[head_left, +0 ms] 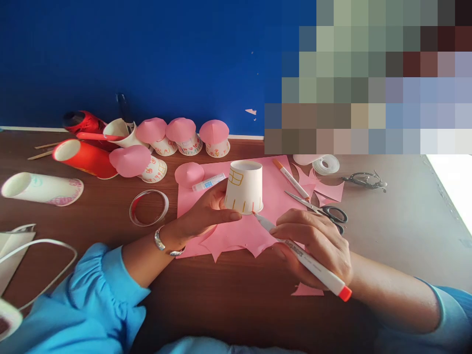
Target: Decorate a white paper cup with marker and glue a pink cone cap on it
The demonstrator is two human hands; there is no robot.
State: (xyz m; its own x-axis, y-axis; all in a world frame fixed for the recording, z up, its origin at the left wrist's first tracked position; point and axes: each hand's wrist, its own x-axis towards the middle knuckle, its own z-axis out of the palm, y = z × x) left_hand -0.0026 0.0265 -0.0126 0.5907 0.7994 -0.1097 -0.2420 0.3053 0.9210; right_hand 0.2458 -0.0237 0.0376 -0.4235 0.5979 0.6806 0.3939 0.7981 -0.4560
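My left hand (pixel 212 211) grips a white paper cup (pixel 245 189), held upside down with its rim at the bottom. A yellow window shape and short strokes, mostly yellowish with one red, are drawn on its side. A white marker with a red end (pixel 317 270) is in my right hand (pixel 317 241), and its tip touches the cup near the rim. Beneath both hands lies cut pink paper (pixel 236 233). On that paper, behind my left hand, are a pink paper cone (pixel 189 175) and a white tube with a blue label (pixel 208 182).
Pink-topped cups (pixel 214 135) line the wall at the back. At left are a red cup (pixel 84 160), a white cup (pixel 44 188) and a tape roll (pixel 149 208). Right of the cup lie an orange marker (pixel 291 179), scissors (pixel 334 214), clear tape (pixel 325 164) and eyeglasses (pixel 365 181).
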